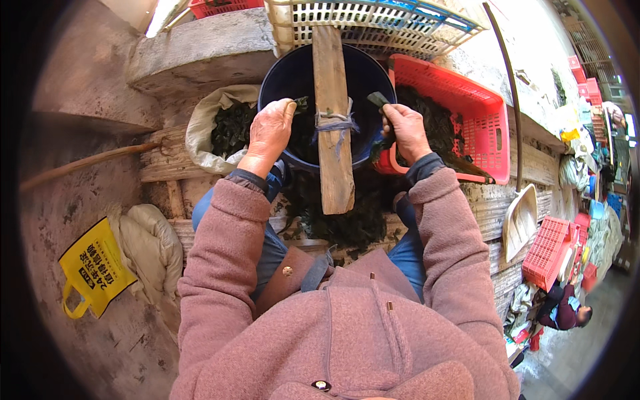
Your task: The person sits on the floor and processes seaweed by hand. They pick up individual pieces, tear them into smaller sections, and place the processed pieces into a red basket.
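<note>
Pinched in the fingers of my left hand (pixel 272 130) is a small dark green leafy piece (pixel 301 104), which looks like seaweed. My right hand (pixel 407 129) grips a wider dark green strip (pixel 377 99), with more dark leaf hanging below its fingers. Both hands are over the near part of a deep dark blue tub (pixel 280 65), one on each side. Between them a worn wooden board (pixel 332 175) lies across the tub, a bluish rag strip (pixel 336 123) knotted around it. Dark leaves lie inside the tub, partly hidden by the board.
An open white woven sack (pixel 197 135) of dark leaves stands left; a red plastic crate (pixel 480 100) holds more on the right. Loose leaves (pixel 345 220) cover the floor between my legs. A white slatted crate (pixel 380 25) stands behind. A shovel (pixel 520 220) leans right; another person (pixel 565 307) sits farther off.
</note>
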Tool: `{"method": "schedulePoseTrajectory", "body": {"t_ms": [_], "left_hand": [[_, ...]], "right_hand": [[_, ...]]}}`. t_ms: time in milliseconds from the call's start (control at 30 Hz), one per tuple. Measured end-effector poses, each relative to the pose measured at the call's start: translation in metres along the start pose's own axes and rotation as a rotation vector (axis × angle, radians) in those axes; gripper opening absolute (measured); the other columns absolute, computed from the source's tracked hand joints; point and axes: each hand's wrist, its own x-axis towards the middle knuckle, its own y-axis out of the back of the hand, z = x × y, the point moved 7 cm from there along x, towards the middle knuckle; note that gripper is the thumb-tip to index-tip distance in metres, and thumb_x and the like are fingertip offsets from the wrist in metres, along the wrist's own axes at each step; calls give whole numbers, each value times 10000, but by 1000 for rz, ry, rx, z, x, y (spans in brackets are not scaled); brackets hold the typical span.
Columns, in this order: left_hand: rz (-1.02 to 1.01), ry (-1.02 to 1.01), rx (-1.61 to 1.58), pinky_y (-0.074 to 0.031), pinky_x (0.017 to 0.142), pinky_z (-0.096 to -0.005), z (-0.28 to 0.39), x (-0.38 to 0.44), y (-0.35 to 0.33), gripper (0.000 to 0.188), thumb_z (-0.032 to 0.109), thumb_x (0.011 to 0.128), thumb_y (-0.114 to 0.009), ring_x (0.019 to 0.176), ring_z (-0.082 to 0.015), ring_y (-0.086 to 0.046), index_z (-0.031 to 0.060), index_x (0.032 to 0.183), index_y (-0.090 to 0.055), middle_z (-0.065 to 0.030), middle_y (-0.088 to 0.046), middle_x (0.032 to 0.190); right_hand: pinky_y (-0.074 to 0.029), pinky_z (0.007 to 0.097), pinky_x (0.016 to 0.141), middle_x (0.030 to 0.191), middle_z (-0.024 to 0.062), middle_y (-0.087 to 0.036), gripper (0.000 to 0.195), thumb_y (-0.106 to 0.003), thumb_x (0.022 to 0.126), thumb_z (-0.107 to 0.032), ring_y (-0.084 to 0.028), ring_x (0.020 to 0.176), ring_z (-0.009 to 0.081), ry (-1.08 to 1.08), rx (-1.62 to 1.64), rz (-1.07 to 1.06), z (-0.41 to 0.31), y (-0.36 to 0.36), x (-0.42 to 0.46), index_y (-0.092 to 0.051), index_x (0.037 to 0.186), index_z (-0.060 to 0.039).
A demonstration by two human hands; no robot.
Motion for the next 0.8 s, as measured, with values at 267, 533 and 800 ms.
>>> {"method": "schedulePoseTrajectory", "body": {"t_ms": [267, 533, 800], "left_hand": [[294, -225, -512, -505, 692, -315, 79, -11, 47, 161, 96, 863, -612, 787, -254, -627, 22, 1006, -616, -120, -635, 879], [-295, 23, -1142, -476, 796, -225, 142, -37, -27, 218, 69, 905, -586, 913, -79, -573, -23, 1102, -591, -43, -620, 1030], [-297, 166, -1080, -457, 622, -206, 119, -34, -41, 137, 61, 871, -598, 705, -51, -549, -24, 976, -620, -12, -612, 808]], "right_hand": [[-464, 511, 846, 1082, 131, -619, 308, -425, 978, -302, -581, 1044, 284, -228, 648, -45, -33, 8, -56, -538, 1129, -58], [-458, 428, 824, 1119, 35, -582, 295, -429, 963, -239, -543, 1013, 169, -87, 590, -223, -41, -47, -90, -549, 1179, -78], [-496, 350, 781, 1003, 16, -620, 197, -535, 928, -165, -581, 914, 127, -70, 491, -134, -36, -43, -96, -575, 1096, -71]]}}
